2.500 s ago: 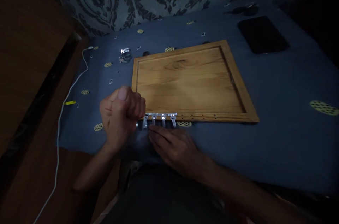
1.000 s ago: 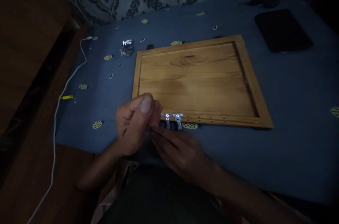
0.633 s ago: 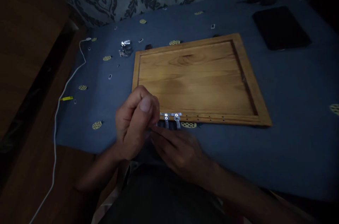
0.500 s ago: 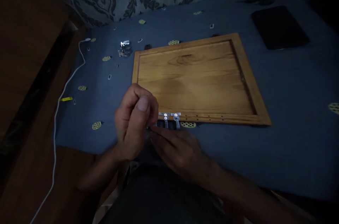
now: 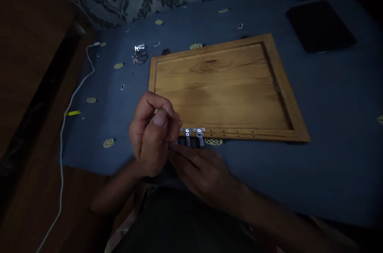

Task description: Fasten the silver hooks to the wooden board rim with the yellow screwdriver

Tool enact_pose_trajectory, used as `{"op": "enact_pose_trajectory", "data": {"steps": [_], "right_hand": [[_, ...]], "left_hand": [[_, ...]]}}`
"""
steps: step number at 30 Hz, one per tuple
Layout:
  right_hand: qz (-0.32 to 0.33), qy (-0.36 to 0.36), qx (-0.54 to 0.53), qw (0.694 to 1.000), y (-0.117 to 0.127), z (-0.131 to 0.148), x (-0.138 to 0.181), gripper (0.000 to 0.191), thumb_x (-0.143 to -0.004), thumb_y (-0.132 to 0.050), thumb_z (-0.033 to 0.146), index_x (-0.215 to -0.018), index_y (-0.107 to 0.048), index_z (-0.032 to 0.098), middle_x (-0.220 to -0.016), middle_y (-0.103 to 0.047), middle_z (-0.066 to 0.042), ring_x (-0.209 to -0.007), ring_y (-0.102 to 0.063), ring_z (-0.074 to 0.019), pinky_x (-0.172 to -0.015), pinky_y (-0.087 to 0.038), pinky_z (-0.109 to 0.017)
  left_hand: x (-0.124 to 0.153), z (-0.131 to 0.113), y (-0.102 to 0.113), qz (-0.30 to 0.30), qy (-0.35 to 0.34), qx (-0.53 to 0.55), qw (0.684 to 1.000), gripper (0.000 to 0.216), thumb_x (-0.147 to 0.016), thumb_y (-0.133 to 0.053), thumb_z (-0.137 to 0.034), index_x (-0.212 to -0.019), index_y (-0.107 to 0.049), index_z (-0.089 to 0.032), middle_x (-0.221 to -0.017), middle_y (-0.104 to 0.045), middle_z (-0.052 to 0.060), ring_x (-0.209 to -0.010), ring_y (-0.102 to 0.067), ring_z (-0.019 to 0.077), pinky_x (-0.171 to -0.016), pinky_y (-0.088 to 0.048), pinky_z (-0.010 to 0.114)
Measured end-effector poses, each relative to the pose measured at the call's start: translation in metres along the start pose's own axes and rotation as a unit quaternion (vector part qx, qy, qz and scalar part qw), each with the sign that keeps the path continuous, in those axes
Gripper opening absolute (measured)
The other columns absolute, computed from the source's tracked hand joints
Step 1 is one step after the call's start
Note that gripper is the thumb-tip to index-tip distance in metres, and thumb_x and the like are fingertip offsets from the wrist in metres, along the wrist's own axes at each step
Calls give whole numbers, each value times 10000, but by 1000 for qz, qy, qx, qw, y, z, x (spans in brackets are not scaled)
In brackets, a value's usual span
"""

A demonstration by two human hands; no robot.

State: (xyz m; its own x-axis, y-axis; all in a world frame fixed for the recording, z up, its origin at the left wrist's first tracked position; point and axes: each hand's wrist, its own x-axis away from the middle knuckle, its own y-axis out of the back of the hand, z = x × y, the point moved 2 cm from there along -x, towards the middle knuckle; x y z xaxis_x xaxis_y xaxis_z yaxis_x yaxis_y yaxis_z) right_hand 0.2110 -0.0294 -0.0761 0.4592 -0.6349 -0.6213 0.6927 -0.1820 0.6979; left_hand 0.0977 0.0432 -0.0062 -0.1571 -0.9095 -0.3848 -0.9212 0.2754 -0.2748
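Shifted rightward, the left hand [image 5: 152, 135] is being held fingers-curled, the right hand [image 5: 201, 169] fingers-together, contents unclear. Lower-centre silver T-shaped metal brackets [image 5: 200, 135] could be getting skewed by a slip.

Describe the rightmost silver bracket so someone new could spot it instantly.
On the blue cloth lies a framed wooden panel. Along its near edge, just beyond the right hand, the rightmost silver bracket shows a single bright screw head, while the next bracket to its left shows two.

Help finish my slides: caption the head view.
Left hand curled, right hand beside it, by a wooden panel with metal brackets on its near edge.
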Motion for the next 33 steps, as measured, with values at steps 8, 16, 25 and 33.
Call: {"op": "enact_pose_trajectory", "data": {"steps": [8,16,25,33], "right_hand": [[5,-1,1,1000,0,-1,-1,246,-1010,-516,104,-1106,-742,88,-1112,-796,-162,-823,-772,-205,-661,-625,-311],[-16,-17,3,1000,0,0,-3,224,-1020,-523,110,-1030,-746,102,-1073,-801,-146,-786,-767,-193,-664,-625,-303],[-31,4,-30,999,10,4,-1,179,-1011,-574,131,-1101,-727,110,-1094,-795,-127,-854,-762,-178,-722,-643,-301],[-37,-86,4,996,21,-2,17,172,-1052,-519,147,-1058,-691,142,-767,-665,-27,-649,-627,-133,-614,-538,-269]], "left_hand": [[2,0,-1,24,14,3,1000,189,-1009,-522,-229,-830,-574,-201,-540,-202,-98,-405,-185,56,-409,-279,169],[8,-15,0,-9,-3,-35,999,172,-1007,-545,-199,-845,-600,-187,-550,-298,-84,-422,-254,53,-448,-328,184],[10,-48,-9,-82,-25,9,996,234,-982,-612,-215,-751,-612,-180,-507,-319,-77,-404,-232,44,-428,-307,178],[13,-21,-6,-64,-23,34,997,263,-1029,-592,-357,-814,-579,-205,-527,-335,-76,-435,-270,65,-451,-335,183]]}}
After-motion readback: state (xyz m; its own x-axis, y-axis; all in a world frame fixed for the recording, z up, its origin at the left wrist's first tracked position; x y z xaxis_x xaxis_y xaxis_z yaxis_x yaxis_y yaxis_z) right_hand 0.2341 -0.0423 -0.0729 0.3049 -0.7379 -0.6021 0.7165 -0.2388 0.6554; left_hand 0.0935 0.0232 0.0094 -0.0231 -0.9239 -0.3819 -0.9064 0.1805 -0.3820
